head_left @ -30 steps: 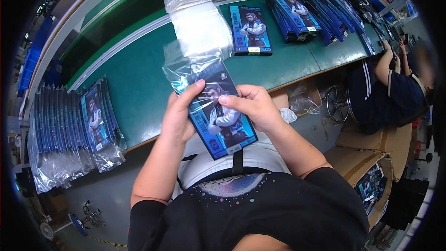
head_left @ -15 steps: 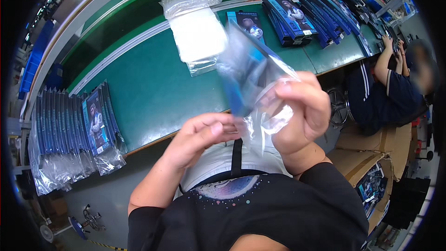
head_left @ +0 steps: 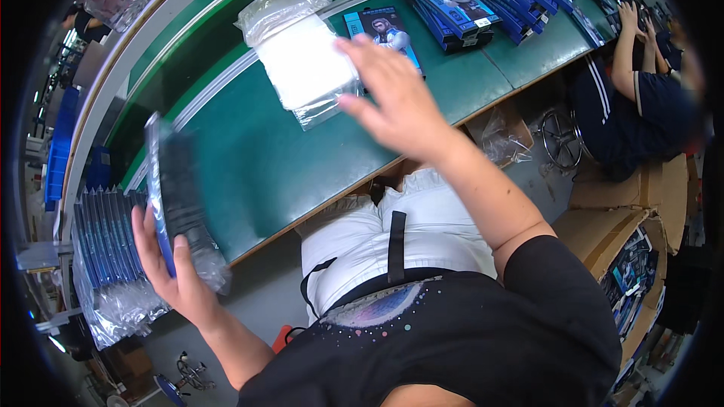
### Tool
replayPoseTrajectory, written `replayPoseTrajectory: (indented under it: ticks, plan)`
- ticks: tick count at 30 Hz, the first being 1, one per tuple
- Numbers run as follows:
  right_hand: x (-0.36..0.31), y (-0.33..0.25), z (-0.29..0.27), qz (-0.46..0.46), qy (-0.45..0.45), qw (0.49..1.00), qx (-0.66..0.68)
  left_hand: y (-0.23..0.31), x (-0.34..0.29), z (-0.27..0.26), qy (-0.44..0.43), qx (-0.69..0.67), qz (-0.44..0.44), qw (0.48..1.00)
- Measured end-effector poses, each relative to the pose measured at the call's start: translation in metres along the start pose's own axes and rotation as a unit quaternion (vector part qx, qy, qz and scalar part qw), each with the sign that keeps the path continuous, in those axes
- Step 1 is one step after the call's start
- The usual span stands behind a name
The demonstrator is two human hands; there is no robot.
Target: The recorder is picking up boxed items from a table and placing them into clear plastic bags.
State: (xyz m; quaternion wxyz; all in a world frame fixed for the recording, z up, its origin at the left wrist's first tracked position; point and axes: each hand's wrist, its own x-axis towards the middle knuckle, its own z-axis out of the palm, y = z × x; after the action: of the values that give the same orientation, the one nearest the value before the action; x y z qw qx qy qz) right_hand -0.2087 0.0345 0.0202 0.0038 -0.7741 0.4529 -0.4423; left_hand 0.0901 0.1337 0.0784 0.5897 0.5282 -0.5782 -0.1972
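At the left end of the table, my left hand (head_left: 177, 275) is closed around a flat blue box in a clear plastic bag (head_left: 161, 188), which stands on edge and is blurred by motion. It is right beside a row of similar bagged boxes (head_left: 102, 237). My right hand (head_left: 396, 102) is open and holds nothing, its fingers spread and slightly blurred. Its fingertips hover over the edge between a stack of clear bags with a white face (head_left: 305, 60) and a single blue box (head_left: 373, 24) lying flat.
Several blue boxes (head_left: 452, 4) are piled at the back right of the green table (head_left: 264, 173). A cardboard carton (head_left: 603, 234) with printed packages stands on the right. Beyond it a co-worker (head_left: 626, 120) in dark clothes handles dark items. A stool (head_left: 560, 138) is under the table.
My left hand has carried the bagged box from in front of me to the row on the left. The right hand has let go of it and moved forward to the bags.
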Motion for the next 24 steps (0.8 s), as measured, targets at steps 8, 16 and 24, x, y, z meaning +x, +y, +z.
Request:
replayPoseTrajectory:
  ticks: [8,16,24]
  plan:
    - [-0.036,0.018,-0.03,0.242,-0.117,0.962,-0.048,-0.083,0.009,-0.054,-0.012,0.528,0.047,0.848]
    - [-0.04,0.019,-0.021,0.305,-0.166,0.901,-0.261,-0.048,0.014,0.113,-0.227,0.318,0.287,0.875]
    - [-0.048,0.002,-0.056,0.303,-0.247,0.902,-0.185,-0.084,0.039,0.147,-0.263,0.214,0.262,0.904]
